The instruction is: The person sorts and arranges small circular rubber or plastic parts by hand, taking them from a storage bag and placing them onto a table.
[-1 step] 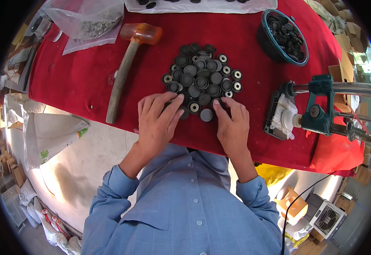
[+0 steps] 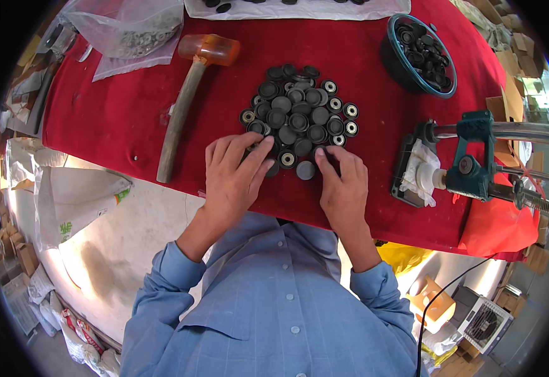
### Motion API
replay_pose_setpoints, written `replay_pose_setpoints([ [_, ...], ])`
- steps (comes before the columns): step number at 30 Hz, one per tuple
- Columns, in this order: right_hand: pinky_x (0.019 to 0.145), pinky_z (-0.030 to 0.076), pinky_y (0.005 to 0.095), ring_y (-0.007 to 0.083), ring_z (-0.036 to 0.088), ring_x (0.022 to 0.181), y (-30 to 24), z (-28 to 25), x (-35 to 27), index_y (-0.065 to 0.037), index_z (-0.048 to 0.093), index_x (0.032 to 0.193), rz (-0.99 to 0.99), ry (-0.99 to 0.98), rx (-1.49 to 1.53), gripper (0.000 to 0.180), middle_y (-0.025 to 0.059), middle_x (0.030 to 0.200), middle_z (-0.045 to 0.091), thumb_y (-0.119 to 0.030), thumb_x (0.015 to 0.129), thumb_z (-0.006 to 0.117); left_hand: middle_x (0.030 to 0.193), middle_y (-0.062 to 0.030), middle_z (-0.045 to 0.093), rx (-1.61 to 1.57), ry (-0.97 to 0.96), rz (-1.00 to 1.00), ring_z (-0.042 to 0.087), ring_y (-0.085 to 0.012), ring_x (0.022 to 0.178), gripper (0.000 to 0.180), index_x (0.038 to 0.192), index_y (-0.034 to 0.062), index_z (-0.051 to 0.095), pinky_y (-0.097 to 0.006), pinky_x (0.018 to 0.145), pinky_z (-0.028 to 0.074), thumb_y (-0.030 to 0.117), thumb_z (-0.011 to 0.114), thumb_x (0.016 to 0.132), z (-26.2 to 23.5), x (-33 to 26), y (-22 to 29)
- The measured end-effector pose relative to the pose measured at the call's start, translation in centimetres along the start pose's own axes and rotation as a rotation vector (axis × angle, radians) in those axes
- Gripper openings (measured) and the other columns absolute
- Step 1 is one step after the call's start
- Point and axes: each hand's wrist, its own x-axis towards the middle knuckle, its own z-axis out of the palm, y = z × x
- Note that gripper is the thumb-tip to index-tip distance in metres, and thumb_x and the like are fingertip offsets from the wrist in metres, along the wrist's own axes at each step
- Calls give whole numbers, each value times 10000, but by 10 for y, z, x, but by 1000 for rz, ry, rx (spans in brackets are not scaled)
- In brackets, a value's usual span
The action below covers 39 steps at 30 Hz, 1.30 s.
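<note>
A heap of round black caps (image 2: 299,121) lies on the red-covered table, with several ring-shaped bearings (image 2: 350,111) showing metal centres among and around them. At the heap's near left edge rests my left hand (image 2: 233,176). Its fingers are apart, and their tips touch or partly cover dark pieces there. My right hand (image 2: 343,185) is at the near right edge, its thumb tip against a black cap and its fingers apart from the thumb. Between the hands lie a bearing (image 2: 287,158) and a flat grey-black cap (image 2: 305,170). What lies under the fingertips is partly hidden.
A mallet (image 2: 209,49) with an amber head lies left of the heap. A bowl (image 2: 426,69) of black caps stands at far right, near a green clamp-like press (image 2: 472,157). A plastic bag (image 2: 137,41) of metal parts and a white tray (image 2: 299,9) are at the back.
</note>
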Motion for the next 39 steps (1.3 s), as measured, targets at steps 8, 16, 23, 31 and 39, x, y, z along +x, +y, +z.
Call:
replay_pose_setpoints([
  [8,998,417,418,247,609,1172,-16,3,-22,-101,700,1300,20,-37,-240,418,44,1338,623,-67,890,627,1110,-76,637,26,-136,48,599,-295,1021,417,1202,117,749,-421,860,455,100,831,794,4,14,-12],
  [16,894,419,408,231,617,1020,-21,-2,17,-107,699,1282,93,-3,82,416,53,1148,632,-98,870,763,1015,-114,644,-200,-150,-41,626,-292,894,339,1102,50,714,-393,757,519,-7,818,785,4,16,-21],
  [23,857,414,411,227,619,960,-20,8,33,-119,722,1204,64,-19,94,386,47,1085,615,-194,841,831,948,-70,673,-352,163,-244,659,-155,795,276,1067,30,785,-271,646,516,-61,831,810,-12,10,-32],
  [31,891,427,433,253,616,1048,-27,13,33,-113,713,1167,147,-5,30,398,66,1118,633,-185,800,846,1050,-100,709,-210,81,-139,730,-253,856,250,1060,51,806,-346,709,601,-28,816,822,-5,-9,-31],
  [39,839,536,454,327,651,1017,-33,-2,32,-58,642,1144,283,5,507,399,136,1150,622,-50,783,812,1198,-115,712,-77,-61,38,676,-327,1147,302,1144,22,761,-436,952,577,46,793,845,-9,-14,-27],
])
